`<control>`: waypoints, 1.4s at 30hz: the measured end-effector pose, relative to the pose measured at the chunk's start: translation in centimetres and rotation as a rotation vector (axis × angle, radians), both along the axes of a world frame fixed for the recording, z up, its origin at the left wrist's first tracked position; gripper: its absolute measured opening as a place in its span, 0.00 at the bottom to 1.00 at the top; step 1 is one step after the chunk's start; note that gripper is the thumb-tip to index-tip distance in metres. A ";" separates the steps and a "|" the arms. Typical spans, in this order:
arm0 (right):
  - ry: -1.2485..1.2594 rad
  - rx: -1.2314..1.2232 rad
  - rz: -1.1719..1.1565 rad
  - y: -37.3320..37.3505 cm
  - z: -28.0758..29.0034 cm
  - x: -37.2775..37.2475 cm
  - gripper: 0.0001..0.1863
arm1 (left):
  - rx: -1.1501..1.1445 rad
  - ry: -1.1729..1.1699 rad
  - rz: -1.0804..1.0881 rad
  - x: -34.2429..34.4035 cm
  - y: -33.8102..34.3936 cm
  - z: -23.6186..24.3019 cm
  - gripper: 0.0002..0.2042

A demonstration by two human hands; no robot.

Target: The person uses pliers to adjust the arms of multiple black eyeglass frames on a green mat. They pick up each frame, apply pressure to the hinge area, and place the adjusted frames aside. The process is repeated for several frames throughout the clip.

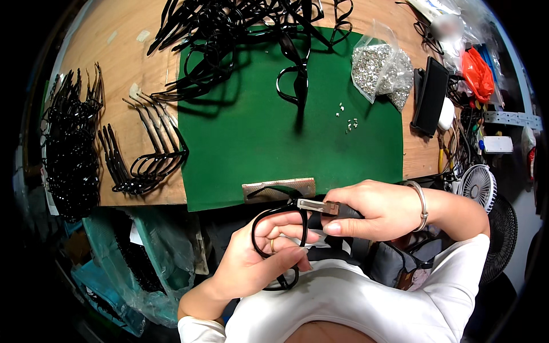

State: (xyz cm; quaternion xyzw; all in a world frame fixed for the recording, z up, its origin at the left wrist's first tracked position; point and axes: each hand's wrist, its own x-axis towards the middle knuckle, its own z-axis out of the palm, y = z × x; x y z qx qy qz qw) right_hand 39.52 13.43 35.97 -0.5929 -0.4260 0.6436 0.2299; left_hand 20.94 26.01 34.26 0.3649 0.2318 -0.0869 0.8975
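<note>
My left hand [260, 257] grips a black glasses frame [273, 226] close to my chest, fingers curled around its rim. My right hand [374, 211] holds a dark tool with a flat metal tip [320, 207], the tip set against the upper corner of the frame. A bangle sits on my right wrist. Just beyond the hands a small metal block [278, 189] rests at the near edge of the green mat [257, 137]. A single black frame [294, 86] stands on the mat, with a few tiny metal bits [349, 122] scattered to its right.
Tangled black frames [240, 23] are heaped at the far edge of the wooden table [123, 63]. More frames lie in rows [146, 154] and in a pile [71, 143] on the left. A clear bag of small metal parts [380, 68], a black case [430, 94] and a small fan [477, 183] are at the right.
</note>
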 end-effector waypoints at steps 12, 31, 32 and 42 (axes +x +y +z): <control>-0.296 0.053 0.022 0.3 -0.5 0.0 0.18 | -0.002 0.052 -0.058 0.2 -0.4 -0.3 0.20; -0.358 0.326 -0.481 5.7 -2.6 -0.2 0.19 | 1.104 -0.218 0.027 -0.8 3.4 -0.4 0.17; -0.340 0.294 -0.525 4.8 -3.5 0.0 0.18 | 1.038 -0.116 0.115 -1.4 4.5 -1.2 0.16; -0.232 0.072 -0.588 2.9 -5.7 -0.3 0.11 | 2.120 0.322 0.072 -3.2 14.7 -3.0 0.22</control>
